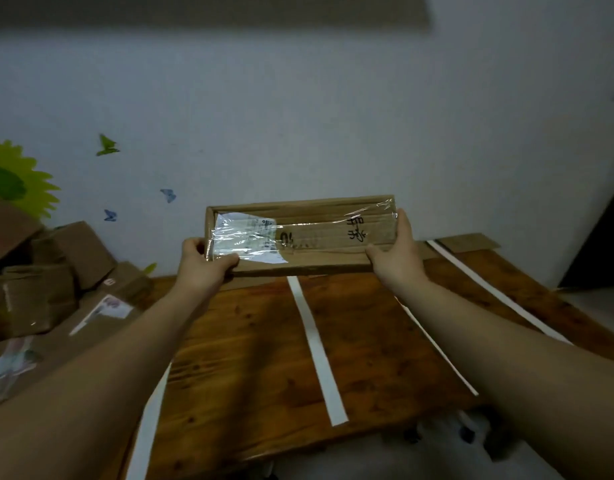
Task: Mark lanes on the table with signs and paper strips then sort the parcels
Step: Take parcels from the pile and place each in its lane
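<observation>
Head view: left hand (pixel 203 256) and right hand (pixel 394 247) grip opposite ends of a flat cardboard panel (pixel 316 237), held above the far edge of the surface (pixel 250 341). Sign or parcel, hard to tell. Best lowered flat, square between the paper strips (pixel 316 344), writing legible.

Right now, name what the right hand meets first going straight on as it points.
The right hand, gripping the flat parcel's right end, points past the table's far edge. Nothing shows in that line before the white wall; depth is unclear.
</observation>
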Demonstrator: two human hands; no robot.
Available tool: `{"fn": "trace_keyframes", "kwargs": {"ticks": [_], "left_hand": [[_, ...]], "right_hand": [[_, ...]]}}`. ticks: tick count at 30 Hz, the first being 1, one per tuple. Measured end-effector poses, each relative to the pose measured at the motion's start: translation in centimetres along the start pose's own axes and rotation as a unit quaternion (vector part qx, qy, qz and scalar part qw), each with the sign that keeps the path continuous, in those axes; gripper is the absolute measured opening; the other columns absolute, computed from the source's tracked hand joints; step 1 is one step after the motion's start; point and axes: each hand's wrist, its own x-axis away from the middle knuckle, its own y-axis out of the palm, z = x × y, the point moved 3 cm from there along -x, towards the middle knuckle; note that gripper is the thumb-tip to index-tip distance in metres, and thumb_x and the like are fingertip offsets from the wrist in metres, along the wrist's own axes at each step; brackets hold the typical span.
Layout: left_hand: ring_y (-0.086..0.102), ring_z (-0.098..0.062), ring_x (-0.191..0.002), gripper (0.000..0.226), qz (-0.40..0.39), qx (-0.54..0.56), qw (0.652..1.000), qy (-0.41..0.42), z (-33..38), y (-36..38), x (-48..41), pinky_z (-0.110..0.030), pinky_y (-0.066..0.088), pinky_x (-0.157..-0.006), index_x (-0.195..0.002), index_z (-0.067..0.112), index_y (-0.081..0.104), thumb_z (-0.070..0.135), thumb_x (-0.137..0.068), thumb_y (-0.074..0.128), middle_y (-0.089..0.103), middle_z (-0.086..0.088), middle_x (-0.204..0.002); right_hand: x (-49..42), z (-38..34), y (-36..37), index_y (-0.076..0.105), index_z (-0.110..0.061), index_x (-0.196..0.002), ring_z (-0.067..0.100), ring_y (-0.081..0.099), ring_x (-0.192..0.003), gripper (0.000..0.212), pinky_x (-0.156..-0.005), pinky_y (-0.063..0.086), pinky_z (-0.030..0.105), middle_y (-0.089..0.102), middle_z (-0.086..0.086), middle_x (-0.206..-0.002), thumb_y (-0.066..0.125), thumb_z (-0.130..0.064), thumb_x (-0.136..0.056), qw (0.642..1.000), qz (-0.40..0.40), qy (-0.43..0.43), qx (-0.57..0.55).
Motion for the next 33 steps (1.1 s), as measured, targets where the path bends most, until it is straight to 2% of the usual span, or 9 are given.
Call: {"fn": "trace_keyframes", "kwargs": {"ticks": [3,6,9,16,20,23,26,30,33], "left_hand": [[0.059,-0.016,-0.084,0.052,-0.028,0.004,1.000,0.006,0.1,6.3,-1.1,-0.030,0.055,-0.065,-0.114,0.023,0.036,0.005,-0.080,0.070,0.048,0.005,-0.096],[0.059,-0.016,-0.086,0.051,-0.070,0.002,0.997,0.011,-0.3,12.7,-2.7,-0.032,0.056,-0.068,-0.113,0.023,0.035,0.006,-0.080,0.071,0.048,0.006,-0.096],[0.060,-0.018,-0.085,0.049,-0.111,0.000,0.994,0.023,-0.6,19.5,-4.9,-0.031,0.056,-0.067,-0.111,0.022,0.036,0.006,-0.080,0.071,0.048,0.006,-0.097],[0.057,-0.013,-0.084,0.047,-0.204,-0.014,0.979,0.017,0.1,36.2,-7.1,-0.030,0.055,-0.067,-0.112,0.022,0.037,0.012,-0.081,0.070,0.047,0.009,-0.096],[0.059,-0.021,-0.091,0.045,-0.257,-0.028,0.966,0.003,0.7,45.4,-6.0,-0.034,0.056,-0.073,-0.111,0.024,0.036,0.012,-0.082,0.069,0.050,-0.002,-0.109],[0.057,-0.022,-0.096,0.048,-0.271,-0.048,0.961,0.006,0.6,51.5,-4.8,-0.031,0.055,-0.072,-0.120,0.020,0.038,0.014,-0.083,0.068,0.048,-0.004,-0.116],[0.053,-0.027,-0.109,0.057,-0.261,-0.091,0.961,0.008,0.0,57.0,-3.2,-0.038,0.050,-0.089,-0.132,0.014,0.036,0.018,-0.085,0.067,0.049,-0.009,-0.127],[0.051,-0.023,-0.108,0.058,-0.241,-0.126,0.962,-0.018,-1.2,63.2,-0.7,-0.028,0.045,-0.077,-0.135,0.014,0.035,0.022,-0.086,0.065,0.048,-0.010,-0.132],[0.051,-0.026,-0.113,0.060,-0.225,-0.149,0.962,-0.051,-1.9,66.6,0.7,-0.034,0.048,-0.085,-0.136,0.014,0.037,0.022,-0.085,0.066,0.049,-0.009,-0.134]], "right_hand": [[-2.4,2.7,-4.0,0.009,-0.035,-0.152,0.026,0.049,-0.125,0.081,-0.084,0.044,0.029,0.040,0.008,-0.148,0.060,-0.014,-0.092,0.999,0.037,0.022,0.023],[-5.2,5.5,-7.9,0.011,-0.033,-0.152,0.027,0.048,-0.126,0.081,-0.094,0.042,0.033,0.044,0.007,-0.145,0.061,-0.014,-0.091,0.995,0.080,0.045,0.047],[-8.5,8.2,-11.5,0.017,-0.030,-0.150,0.027,0.052,-0.119,0.078,-0.086,0.041,0.026,0.051,0.007,-0.138,0.062,-0.016,-0.089,0.990,0.110,0.058,0.064],[-14.6,13.5,-21.6,0.017,-0.029,-0.147,0.024,0.056,-0.105,0.076,-0.087,0.050,0.040,0.054,0.003,-0.125,0.062,-0.016,-0.087,0.977,0.164,0.101,0.096],[-17.2,17.1,-28.7,0.020,-0.029,-0.147,0.014,0.056,-0.091,0.076,-0.066,0.048,0.028,0.055,0.000,-0.119,0.061,-0.012,-0.086,0.972,0.178,0.120,0.095],[-19.5,20.1,-33.6,0.024,-0.029,-0.145,0.017,0.057,-0.091,0.072,-0.066,0.049,0.030,0.055,0.001,-0.118,0.059,-0.011,-0.085,0.969,0.187,0.129,0.100],[-22.1,23.3,-38.1,0.025,-0.028,-0.142,0.019,0.057,-0.092,0.068,-0.065,0.049,0.030,0.055,0.000,-0.113,0.058,-0.012,-0.086,0.971,0.168,0.120,0.117],[-26.1,27.6,-43.5,0.022,-0.030,-0.144,0.015,0.056,-0.089,0.076,-0.065,0.049,0.029,0.054,-0.003,-0.109,0.064,-0.014,-0.083,0.978,0.124,0.115,0.119],[-28.6,30.6,-46.2,0.019,-0.029,-0.146,0.013,0.055,-0.085,0.080,-0.067,0.046,0.029,0.055,0.000,-0.113,0.066,-0.018,-0.082,0.978,0.100,0.138,0.117]]}}
